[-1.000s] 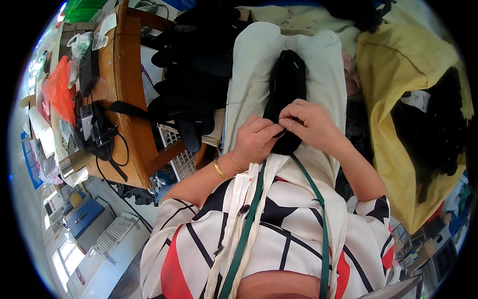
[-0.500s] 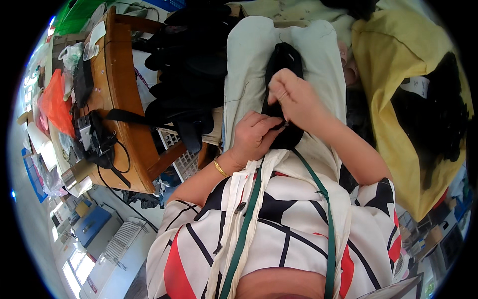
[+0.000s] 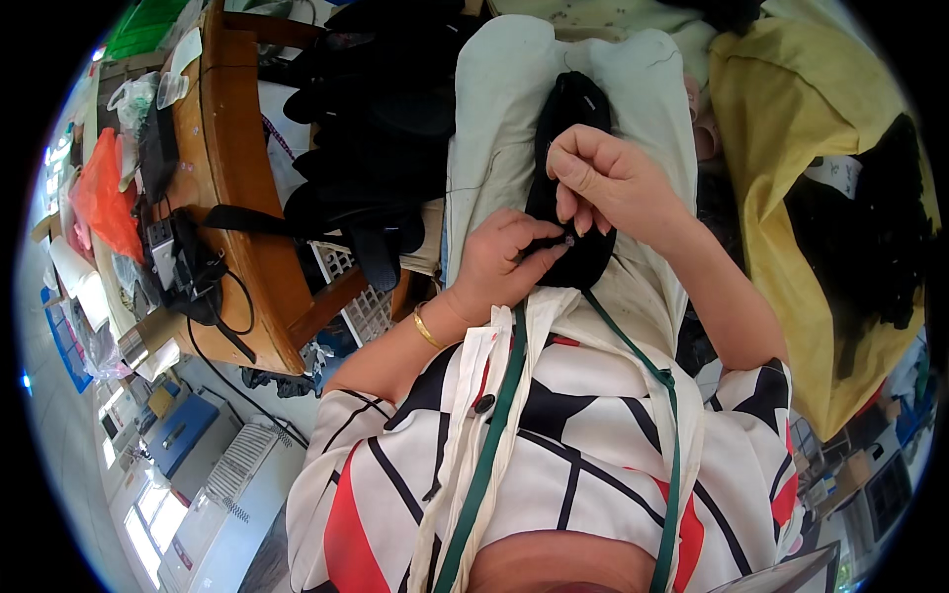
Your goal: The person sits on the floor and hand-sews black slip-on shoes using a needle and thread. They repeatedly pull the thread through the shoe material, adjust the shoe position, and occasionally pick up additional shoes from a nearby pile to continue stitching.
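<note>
A long, dark cloth piece, shaped like a black cloth shoe (image 3: 571, 104), lies lengthwise on my lap over a pale apron (image 3: 494, 109). My left hand (image 3: 506, 259) is closed on its near part, thumb and forefinger pinching at the edge. A small shiny spot (image 3: 569, 240) shows by those fingertips. Above the middle of the shoe is my right hand (image 3: 623, 183), thumb and forefinger pressed together and the other fingers curled. Whatever it pinches is too small to make out.
Several similar black pieces (image 3: 371, 128) are stacked left of my lap, beside a wooden stool (image 3: 232, 188) and a white plastic basket (image 3: 366, 321). To the right, a yellow cloth sack (image 3: 756, 128) holds black material (image 3: 870, 227). A black cable (image 3: 237, 393) runs down at left.
My right hand has shifted slightly right and turned, its lower fingers now hanging over the shoe. My left hand still pinches the edge, thumb and forefinger slightly farther apart.
</note>
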Motion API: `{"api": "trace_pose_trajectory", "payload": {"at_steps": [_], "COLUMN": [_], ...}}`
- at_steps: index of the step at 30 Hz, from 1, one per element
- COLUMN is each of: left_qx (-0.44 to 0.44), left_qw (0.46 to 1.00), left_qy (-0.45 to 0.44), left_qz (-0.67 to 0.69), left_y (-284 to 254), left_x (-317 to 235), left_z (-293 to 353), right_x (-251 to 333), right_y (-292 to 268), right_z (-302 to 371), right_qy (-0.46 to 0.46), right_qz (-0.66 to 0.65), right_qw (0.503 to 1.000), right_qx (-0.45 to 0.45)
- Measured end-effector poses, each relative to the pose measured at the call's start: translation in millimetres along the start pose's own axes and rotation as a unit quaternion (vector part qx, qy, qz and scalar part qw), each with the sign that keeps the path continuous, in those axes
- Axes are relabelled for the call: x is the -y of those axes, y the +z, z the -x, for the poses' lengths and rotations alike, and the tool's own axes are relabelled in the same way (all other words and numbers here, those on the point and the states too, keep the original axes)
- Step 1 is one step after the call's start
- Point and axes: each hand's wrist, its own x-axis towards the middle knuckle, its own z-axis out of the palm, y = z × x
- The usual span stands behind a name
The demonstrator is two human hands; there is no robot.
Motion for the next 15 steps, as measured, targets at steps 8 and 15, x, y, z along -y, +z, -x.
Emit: {"api": "trace_pose_trajectory", "payload": {"at_steps": [8, 15], "left_qx": [0.04, 0.084], "left_qw": [0.99, 0.964], "left_qy": [-0.128, -0.229], "left_qz": [0.045, 0.105], "left_y": [-2, 3], "left_x": [-3, 24], "left_z": [-5, -18], "right_x": [0, 16], "right_y": [12, 41], "right_z": [-14, -3], "right_qy": [-0.084, -0.169], "right_qz": [-0.205, -0.245], "right_qw": [0.975, 0.954], "right_qx": [0.004, 0.036]}}
